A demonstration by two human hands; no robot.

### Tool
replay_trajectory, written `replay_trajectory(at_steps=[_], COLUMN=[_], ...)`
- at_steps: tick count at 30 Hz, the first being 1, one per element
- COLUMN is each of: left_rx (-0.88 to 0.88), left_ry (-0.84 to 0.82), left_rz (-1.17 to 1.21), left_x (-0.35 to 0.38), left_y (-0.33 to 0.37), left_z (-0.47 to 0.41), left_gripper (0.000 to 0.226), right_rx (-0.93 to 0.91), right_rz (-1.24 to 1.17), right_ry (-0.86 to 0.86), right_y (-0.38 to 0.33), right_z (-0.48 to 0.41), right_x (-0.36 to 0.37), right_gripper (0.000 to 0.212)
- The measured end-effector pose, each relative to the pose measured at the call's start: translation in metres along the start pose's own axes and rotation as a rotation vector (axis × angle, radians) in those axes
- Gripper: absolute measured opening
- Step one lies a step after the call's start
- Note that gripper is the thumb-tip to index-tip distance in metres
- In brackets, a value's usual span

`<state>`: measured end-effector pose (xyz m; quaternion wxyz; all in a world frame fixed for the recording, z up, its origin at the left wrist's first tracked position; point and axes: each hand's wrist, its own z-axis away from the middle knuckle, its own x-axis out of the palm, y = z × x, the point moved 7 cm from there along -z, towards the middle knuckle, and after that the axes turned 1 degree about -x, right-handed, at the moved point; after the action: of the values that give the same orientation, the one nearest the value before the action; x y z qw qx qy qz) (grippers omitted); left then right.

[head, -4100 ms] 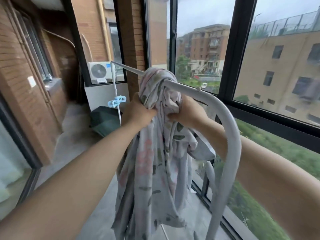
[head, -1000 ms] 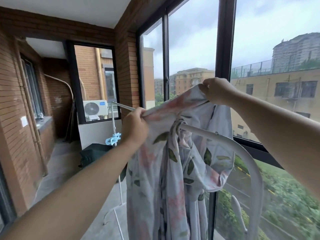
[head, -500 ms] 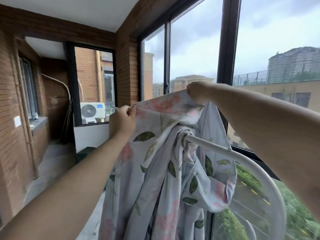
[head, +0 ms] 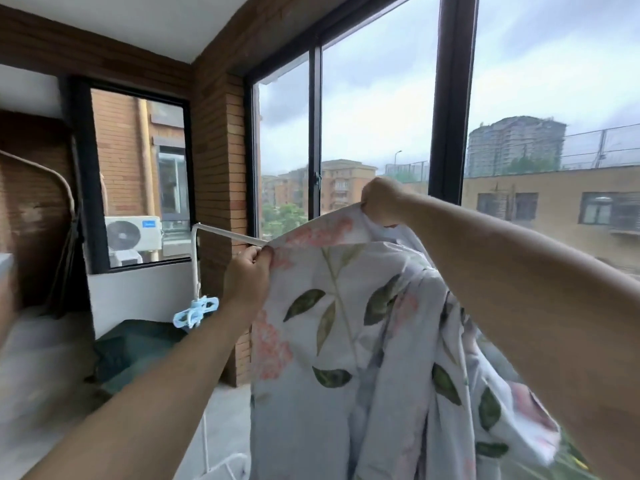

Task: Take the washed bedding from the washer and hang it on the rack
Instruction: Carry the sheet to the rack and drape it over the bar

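A pale bedding sheet (head: 349, 327) printed with green leaves and pink flowers hangs in front of me over the white drying rack (head: 228, 234). My left hand (head: 247, 277) pinches its upper edge at the left, close to the rack's top bar. My right hand (head: 382, 202) grips the same edge higher and to the right, so the edge is stretched between both hands. The cloth hides most of the rack; only the far end of the bar and its post show.
A light blue clip (head: 195, 311) hangs on the rack's far post. A dark green bundle (head: 135, 351) lies on the floor behind it. Tall black-framed windows (head: 450, 98) run along the right side. Brick walls and an outdoor air-conditioner unit (head: 133, 233) are at the back.
The bedding was bunched on the rack's bar; both hands have since lifted one edge and drawn it apart. In the last second the spread panel has widened and my right hand has risen.
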<state>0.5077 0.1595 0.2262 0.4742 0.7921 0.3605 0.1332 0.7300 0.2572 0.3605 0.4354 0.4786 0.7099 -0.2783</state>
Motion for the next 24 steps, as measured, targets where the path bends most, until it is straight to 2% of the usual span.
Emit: replay_trajectory(at_steps=[1, 4, 10, 22, 24], left_rx=[0.017, 0.077, 0.172, 0.15, 0.144], left_ry=[-0.029, -0.068, -0.137, -0.097, -0.034], left_rz=[0.002, -0.035, -0.076, -0.048, -0.049], left_x=[-0.001, -0.009, -0.031, -0.056, -0.064], left_y=[-0.006, -0.015, -0.03, -0.102, -0.117], left_z=[-0.011, -0.031, -0.062, -0.14, -0.16], left_gripper=[0.034, 0.031, 0.037, 0.041, 0.043], right_rx=[0.07, 0.029, 0.11, 0.108, 0.109], right_rz=[-0.061, 0.054, -0.071, -0.078, -0.097], right_ry=[0.025, 0.033, 0.027, 0.005, 0.011], right_y=[0.0, -0.015, -0.049, -0.126, -0.136], right_z=[-0.006, -0.023, -0.038, -0.11, -0.127], right_x=[0.001, 0.009, 0.016, 0.057, 0.063], right_gripper=[0.025, 0.028, 0.031, 0.032, 0.031])
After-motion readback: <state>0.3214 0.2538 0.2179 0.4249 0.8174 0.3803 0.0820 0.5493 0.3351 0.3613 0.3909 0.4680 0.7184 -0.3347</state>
